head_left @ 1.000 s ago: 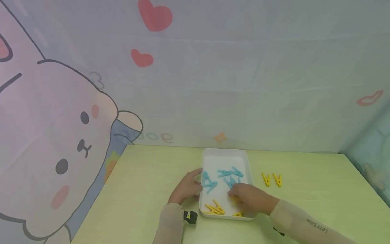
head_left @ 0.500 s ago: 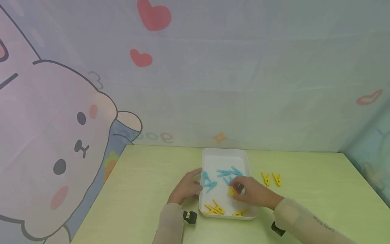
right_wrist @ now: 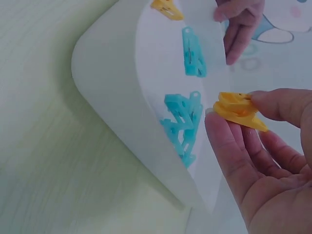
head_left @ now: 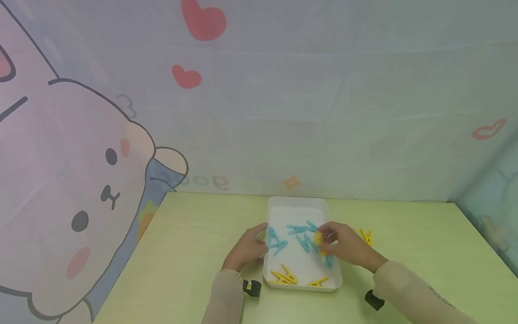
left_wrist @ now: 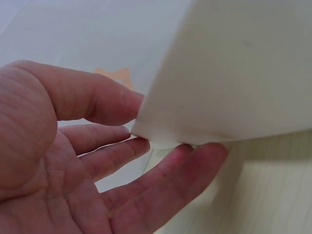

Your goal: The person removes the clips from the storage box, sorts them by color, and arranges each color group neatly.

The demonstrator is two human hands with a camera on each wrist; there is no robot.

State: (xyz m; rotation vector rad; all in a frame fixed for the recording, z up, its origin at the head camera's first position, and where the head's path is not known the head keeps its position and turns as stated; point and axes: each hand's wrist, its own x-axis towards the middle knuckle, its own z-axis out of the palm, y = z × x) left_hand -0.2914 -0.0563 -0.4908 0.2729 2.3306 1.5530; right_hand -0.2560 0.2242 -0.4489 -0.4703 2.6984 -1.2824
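A shallow white tray (head_left: 297, 207) stands on the table with several light-blue clothespins (head_left: 303, 243) in it. My right hand (head_left: 346, 243) pinches a yellow clothespin (right_wrist: 236, 109) between thumb and fingertips, raised over the tray's right side. My left hand (head_left: 246, 248) holds the tray's left side; in the left wrist view its thumb presses the wall (left_wrist: 185, 87) while fingertips reach under the bottom edge. Yellow clothespins (head_left: 288, 278) lie in the tray's near left corner, and another yellow clothespin (head_left: 318, 282) lies near the right corner.
To the right of the tray, a yellow clothespin (head_left: 367, 237) lies on the pale green table (head_left: 413, 252); a second one there is mostly hidden behind my right hand. A printed cloth (head_left: 364, 135) with hearts and a cartoon animal hangs behind the table.
My right hand has lifted the yellow clothespin from the tray's near right part and moved it up and rightward, uncovering blue clothespins. My left hand stays at the tray's side.
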